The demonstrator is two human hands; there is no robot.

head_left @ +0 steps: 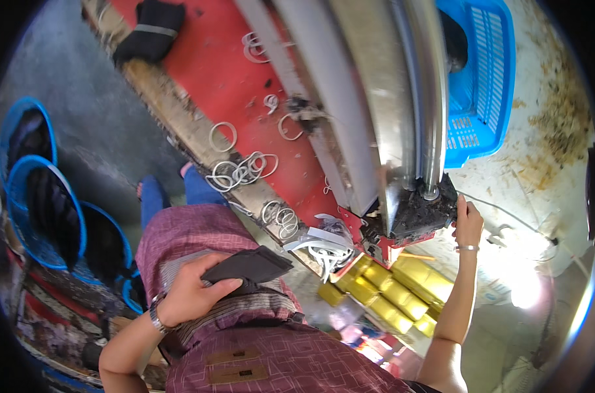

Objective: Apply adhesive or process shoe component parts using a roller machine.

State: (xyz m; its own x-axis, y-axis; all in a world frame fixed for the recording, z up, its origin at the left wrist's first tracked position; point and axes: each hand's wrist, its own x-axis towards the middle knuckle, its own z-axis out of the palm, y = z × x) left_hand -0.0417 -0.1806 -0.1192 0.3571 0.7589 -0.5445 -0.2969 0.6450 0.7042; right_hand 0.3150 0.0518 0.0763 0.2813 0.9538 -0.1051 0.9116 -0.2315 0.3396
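Apron (278,357), maroon with pale lines, fills the lower middle of the frame. Above it, left of centre, the left hand (194,291) pinches a folded dark cloth (255,265) between thumb and fingers. At right, the right hand (468,224) is at the edge of the machine (432,131); whether its fingers grip anything, I cannot tell. Left of the machine, a red table (202,42) bears white rings (245,171) and, upper left, a dark bundle (154,29). Gold packs (402,298) lie below right of centre, blue tubs (84,236) stand at left, a blue basket (507,78) upper right.
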